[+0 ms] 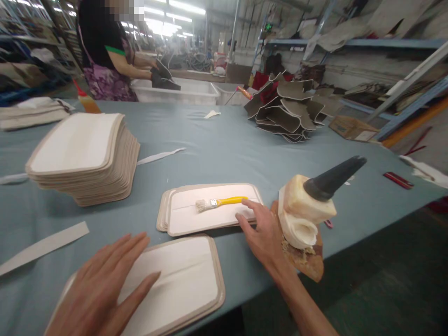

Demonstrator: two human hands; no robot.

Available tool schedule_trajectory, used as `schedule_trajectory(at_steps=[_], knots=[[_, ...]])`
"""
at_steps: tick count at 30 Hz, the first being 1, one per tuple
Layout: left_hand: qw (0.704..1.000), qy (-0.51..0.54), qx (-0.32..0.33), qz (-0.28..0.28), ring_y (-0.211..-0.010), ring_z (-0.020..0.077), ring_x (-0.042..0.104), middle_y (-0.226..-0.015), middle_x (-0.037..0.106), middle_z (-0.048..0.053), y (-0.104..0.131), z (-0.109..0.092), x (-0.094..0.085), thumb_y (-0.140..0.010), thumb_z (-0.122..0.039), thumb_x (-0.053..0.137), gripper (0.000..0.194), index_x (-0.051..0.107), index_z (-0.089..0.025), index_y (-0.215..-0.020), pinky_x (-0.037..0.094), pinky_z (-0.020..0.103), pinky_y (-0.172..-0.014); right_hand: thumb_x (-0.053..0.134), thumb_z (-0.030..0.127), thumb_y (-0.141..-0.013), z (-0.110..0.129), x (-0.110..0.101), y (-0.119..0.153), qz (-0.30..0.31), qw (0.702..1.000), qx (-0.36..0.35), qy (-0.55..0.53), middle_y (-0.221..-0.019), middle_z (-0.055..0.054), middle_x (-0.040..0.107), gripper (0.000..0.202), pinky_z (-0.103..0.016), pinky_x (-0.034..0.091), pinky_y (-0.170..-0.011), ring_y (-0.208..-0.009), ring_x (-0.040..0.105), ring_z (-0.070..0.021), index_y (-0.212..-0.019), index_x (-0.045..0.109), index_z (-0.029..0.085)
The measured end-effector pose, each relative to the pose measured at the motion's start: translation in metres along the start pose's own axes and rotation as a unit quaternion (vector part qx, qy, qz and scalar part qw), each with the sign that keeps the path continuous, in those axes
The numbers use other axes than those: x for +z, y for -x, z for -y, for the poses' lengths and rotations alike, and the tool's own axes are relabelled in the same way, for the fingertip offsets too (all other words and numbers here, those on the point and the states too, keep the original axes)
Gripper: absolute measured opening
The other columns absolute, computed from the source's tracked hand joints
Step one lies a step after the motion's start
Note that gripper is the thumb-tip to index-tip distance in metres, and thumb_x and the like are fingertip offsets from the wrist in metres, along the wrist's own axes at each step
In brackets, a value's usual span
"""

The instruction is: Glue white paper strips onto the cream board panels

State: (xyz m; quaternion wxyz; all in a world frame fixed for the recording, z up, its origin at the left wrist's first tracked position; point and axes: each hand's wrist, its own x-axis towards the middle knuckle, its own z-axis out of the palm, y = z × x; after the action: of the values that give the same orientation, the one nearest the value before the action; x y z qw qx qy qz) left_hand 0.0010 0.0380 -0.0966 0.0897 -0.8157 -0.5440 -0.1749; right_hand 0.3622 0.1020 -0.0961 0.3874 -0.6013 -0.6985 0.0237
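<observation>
A person's left hand point(112, 284) spreads empty over the near panel stack point(184, 280), and the right hand point(264, 233), fingers parted and gripping nothing, is at the yellow brush point(226, 201) on the farther panel stack point(189, 222), seemingly a pick-up or set-down step, where lifting would call for a pinch.

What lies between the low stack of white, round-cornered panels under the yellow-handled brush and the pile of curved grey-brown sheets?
In the head view, only blue-grey tabletop shows between the panel stack and the sheet pile.
</observation>
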Motion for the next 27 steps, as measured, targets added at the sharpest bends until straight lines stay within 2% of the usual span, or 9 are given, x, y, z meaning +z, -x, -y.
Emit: schedule_trajectory(at_steps=[2,5,7,9,13,16,21,24,27], knots=[[0.999,-0.023,0.019,0.023,-0.14,0.0379,0.053,-0.153,0.055,0.014,-0.048,-0.013,0.0,-0.088,-0.067,0.059,0.081,0.042,-0.021,-0.153,0.044,0.054,-0.115,0.059,0.031,-0.1,-0.016,0.005,-0.025,0.068,0.997,-0.033,0.025,-0.135,-0.015,0.068,0.04,-0.049,0.046,-0.109,-0.125,0.06,-0.0297,-0.135,0.06,0.014],[0.988,-0.026,0.022,0.15,-0.151,0.0433,0.038,-0.166,0.035,0.019,-0.107,-0.023,0.007,-0.076,-0.062,0.072,0.101,0.036,-0.014,-0.157,0.037,0.061,-0.12,0.061,0.029,-0.097,-0.027,0.011,-0.049,0.137,0.987,-0.076,0.043,-0.139,-0.015,0.065,0.044,-0.05,0.044,-0.111,-0.129,0.057,-0.0301,-0.139,0.059,0.015],[0.971,-0.013,0.017,0.237,-0.156,0.0445,0.026,-0.17,0.022,0.022,-0.134,-0.023,0.012,-0.068,-0.06,0.077,0.116,0.027,-0.012,-0.161,0.029,0.063,-0.124,0.064,0.028,-0.096,-0.029,0.011,-0.058,0.161,0.982,-0.094,0.041,-0.137,-0.013,0.065,0.04,-0.049,0.042,-0.112,-0.127,0.057,-0.0293,-0.134,0.064,0.018],[0.956,0.0,0.027,0.292,-0.158,0.0446,0.018,-0.171,0.016,0.023,-0.153,-0.019,0.015,-0.062,-0.061,0.08,0.127,0.02,-0.011,-0.163,0.024,0.064,-0.126,0.065,0.027,-0.095,-0.03,0.009,-0.065,0.185,0.976,-0.108,0.045,-0.133,-0.012,0.066,0.034,-0.048,0.043,-0.11,-0.123,0.058,-0.028,-0.128,0.067,0.02],[0.934,0.018,0.051,0.352,-0.158,0.0457,0.014,-0.171,0.013,0.025,-0.176,-0.012,0.018,-0.053,-0.062,0.084,0.141,0.014,-0.011,-0.164,0.019,0.064,-0.126,0.066,0.025,-0.096,-0.028,0.005,-0.077,0.233,0.963,-0.121,0.058,-0.125,-0.01,0.067,0.024,-0.043,0.044,-0.102,-0.113,0.059,-0.0252,-0.119,0.07,0.021],[0.923,0.032,0.064,0.379,-0.158,0.0444,0.018,-0.171,0.013,0.026,-0.188,-0.009,0.016,-0.058,-0.06,0.081,0.136,0.012,-0.01,-0.164,0.022,0.063,-0.126,0.065,0.023,-0.097,-0.025,0.004,-0.085,0.267,0.953,-0.127,0.07,-0.12,-0.009,0.068,0.016,-0.041,0.043,-0.098,-0.108,0.059,-0.024,-0.112,0.07,0.02],[0.916,0.054,0.08,0.39,-0.157,0.0395,0.024,-0.17,0.021,0.024,-0.197,-0.003,0.01,-0.064,-0.052,0.076,0.122,0.017,-0.011,-0.163,0.025,0.054,-0.126,0.066,0.021,-0.096,-0.018,0.001,-0.099,0.311,0.937,-0.134,0.085,-0.111,-0.008,0.068,0.009,-0.035,0.043,-0.091,-0.101,0.059,-0.0215,-0.103,0.068,0.018],[0.914,0.073,0.079,0.391,-0.157,0.0411,0.024,-0.17,0.022,0.024,-0.197,0.001,0.011,-0.063,-0.051,0.077,0.12,0.022,-0.012,-0.162,0.025,0.056,-0.126,0.066,0.019,-0.094,-0.013,-0.004,-0.106,0.338,0.927,-0.134,0.09,-0.104,-0.006,0.068,0.005,-0.032,0.043,-0.084,-0.096,0.059,-0.0196,-0.099,0.066,0.019],[0.915,0.097,0.071,0.385,-0.158,0.042,0.021,-0.171,0.017,0.024,-0.195,0.004,0.01,-0.065,-0.05,0.076,0.117,0.023,-0.014,-0.162,0.026,0.057,-0.125,0.064,0.018,-0.093,-0.009,-0.008,-0.111,0.363,0.917,-0.131,0.098,-0.097,-0.004,0.069,0.004,-0.03,0.042,-0.077,-0.087,0.06,-0.0183,-0.096,0.065,0.02]])
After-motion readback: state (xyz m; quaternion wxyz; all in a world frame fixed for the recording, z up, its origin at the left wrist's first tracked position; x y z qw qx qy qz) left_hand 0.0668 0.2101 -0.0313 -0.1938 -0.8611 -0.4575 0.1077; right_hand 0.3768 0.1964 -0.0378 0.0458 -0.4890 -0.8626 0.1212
